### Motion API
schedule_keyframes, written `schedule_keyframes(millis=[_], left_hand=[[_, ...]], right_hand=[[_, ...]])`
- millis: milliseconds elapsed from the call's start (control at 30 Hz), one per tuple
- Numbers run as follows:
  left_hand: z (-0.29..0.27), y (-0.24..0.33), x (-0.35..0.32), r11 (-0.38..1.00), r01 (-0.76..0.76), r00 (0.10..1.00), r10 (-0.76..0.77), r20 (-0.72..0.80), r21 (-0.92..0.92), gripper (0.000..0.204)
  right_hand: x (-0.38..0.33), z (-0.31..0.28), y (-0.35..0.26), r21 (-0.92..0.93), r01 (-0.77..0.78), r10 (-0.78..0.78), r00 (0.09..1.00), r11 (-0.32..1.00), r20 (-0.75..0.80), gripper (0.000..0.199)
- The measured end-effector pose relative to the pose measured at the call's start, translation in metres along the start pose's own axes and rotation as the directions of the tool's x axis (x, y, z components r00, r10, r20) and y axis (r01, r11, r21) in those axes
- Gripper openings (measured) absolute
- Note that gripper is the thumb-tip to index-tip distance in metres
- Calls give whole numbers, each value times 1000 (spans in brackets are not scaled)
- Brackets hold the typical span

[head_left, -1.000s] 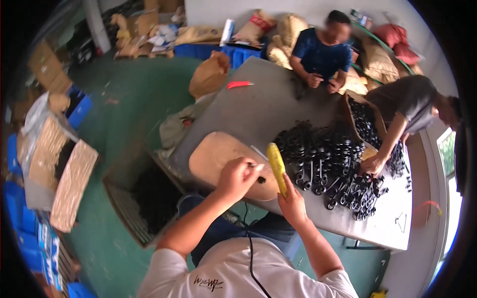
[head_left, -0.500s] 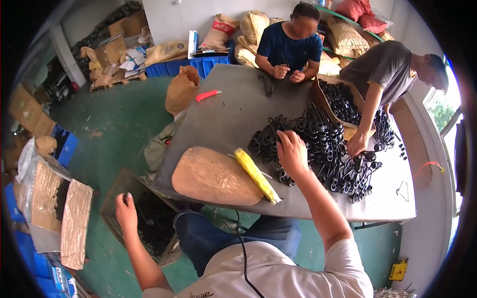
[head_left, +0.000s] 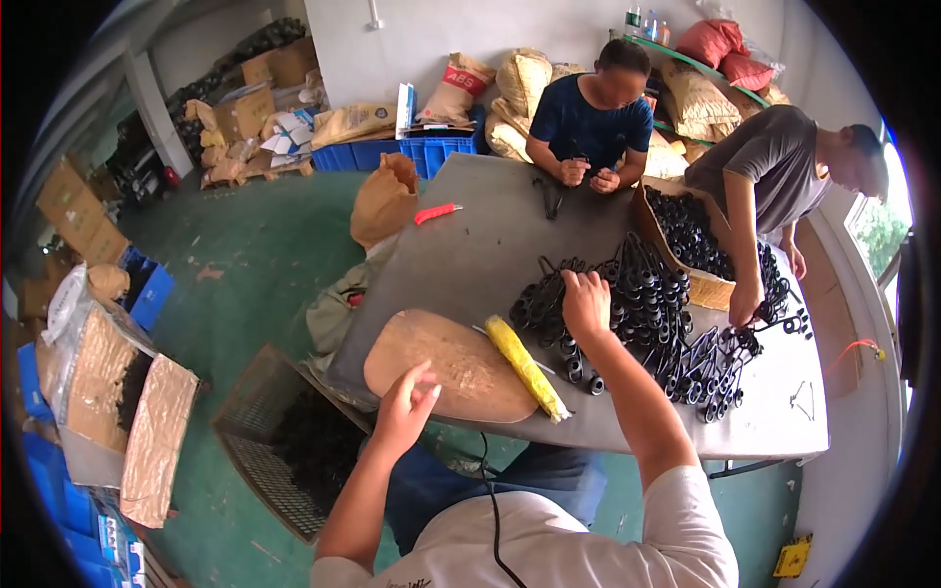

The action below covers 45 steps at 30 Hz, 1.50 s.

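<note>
My left hand (head_left: 407, 410) is above the near edge of a worn brown board (head_left: 431, 367), its fingers apart and nothing visible in them. Across the table, my right hand (head_left: 587, 306) has its fingers curled at the left side of a heap of black ring-ended parts (head_left: 642, 294). Its fingertips close on the thin stem of one such part, mostly hidden by the hand. A yellow plastic-wrapped bundle (head_left: 524, 367) lies slanted over the board's right side. Below the table's left edge stands a mesh crate (head_left: 257, 416) with dark pieces inside.
A co-worker in grey (head_left: 760, 147) reaches into the heap's right side. Another in dark blue (head_left: 593, 122) handles a small black piece at the far edge. A cardboard box (head_left: 711, 291) of black parts, a red-handled cutter (head_left: 437, 213) and a paper bag (head_left: 384, 201) are nearby.
My left hand has moved from above the crate, where it held a small dark thing, up and right to the board, now without it. My right hand stays at the heap, fingers more curled.
</note>
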<state>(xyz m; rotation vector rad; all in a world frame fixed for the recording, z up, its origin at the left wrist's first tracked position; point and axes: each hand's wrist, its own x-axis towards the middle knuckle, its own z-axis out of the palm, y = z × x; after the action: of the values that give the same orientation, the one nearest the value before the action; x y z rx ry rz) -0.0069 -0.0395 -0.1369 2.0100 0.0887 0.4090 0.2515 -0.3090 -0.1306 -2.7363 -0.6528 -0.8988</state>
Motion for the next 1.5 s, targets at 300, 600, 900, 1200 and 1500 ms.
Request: schedule_keyframes(millis=[300,600,900,1200,1500], left_hand=[[50,39,67,661,317,948,-242,207,-680,53],[50,39,68,874,12,999,-33,-35,-486,28],[44,35,72,997,-65,998,64,-25,-50,22],[21,34,73,972,-74,997,65,50,225,25],[33,37,75,976,-143,989,146,-2,164,22]], right_hand=[[-101,-82,-104,483,241,-199,970,842,-138,44],[-167,-60,-43,270,-36,-67,930,962,362,69],[-152,-88,-36,437,-855,-82,432,279,898,40],[-158,-134,-74,656,-710,142,699,256,701,48],[-172,-84,-97,626,-323,-50,863,709,502,80]])
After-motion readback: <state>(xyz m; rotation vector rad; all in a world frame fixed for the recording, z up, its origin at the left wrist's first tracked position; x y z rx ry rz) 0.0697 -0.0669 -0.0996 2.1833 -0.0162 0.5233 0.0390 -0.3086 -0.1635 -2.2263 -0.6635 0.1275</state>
